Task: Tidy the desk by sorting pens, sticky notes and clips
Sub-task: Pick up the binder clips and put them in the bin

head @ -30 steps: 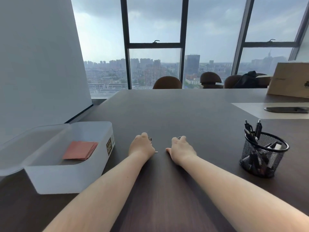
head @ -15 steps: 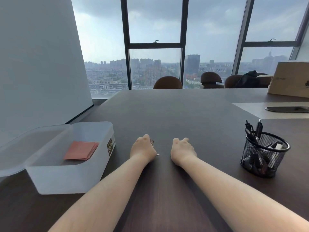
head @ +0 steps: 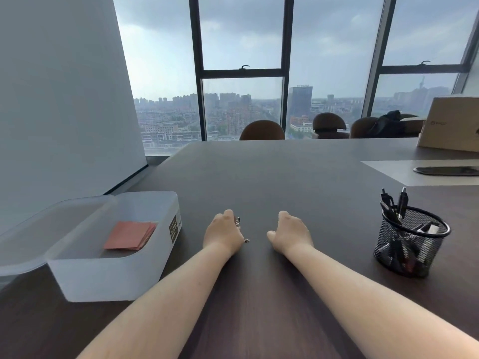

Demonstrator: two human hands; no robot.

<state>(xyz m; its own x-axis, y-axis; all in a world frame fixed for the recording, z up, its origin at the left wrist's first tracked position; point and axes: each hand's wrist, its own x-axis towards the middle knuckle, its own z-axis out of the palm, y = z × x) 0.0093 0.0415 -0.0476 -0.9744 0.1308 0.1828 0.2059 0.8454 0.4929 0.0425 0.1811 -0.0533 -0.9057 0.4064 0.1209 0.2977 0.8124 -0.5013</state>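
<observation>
On the dark desk my left hand (head: pixel 223 234) is curled round small metal clips (head: pixel 237 221); one clip end pokes out near its wrist side. A hand's width to the right, my right hand (head: pixel 290 234) has its fingers curled under, closed over a clip that the hand hides. A stack of pink sticky notes (head: pixel 129 235) lies in the translucent white box (head: pixel 103 278) at the left. Several dark pens (head: pixel 400 200) stand in the black mesh cup (head: pixel 412 244) at the right.
The box's lid (head: pixel 26 244) leans off its left side. A cardboard box (head: pixel 453 123) and a flat dark object (head: pixel 445 171) sit far right. Brown chairs (head: pixel 261 130) line the desk's far edge below the windows.
My right hand's fingers closed over the clip that showed at its fingertips a second ago, and the hand drew back slightly. My left hand stayed put, still holding clips.
</observation>
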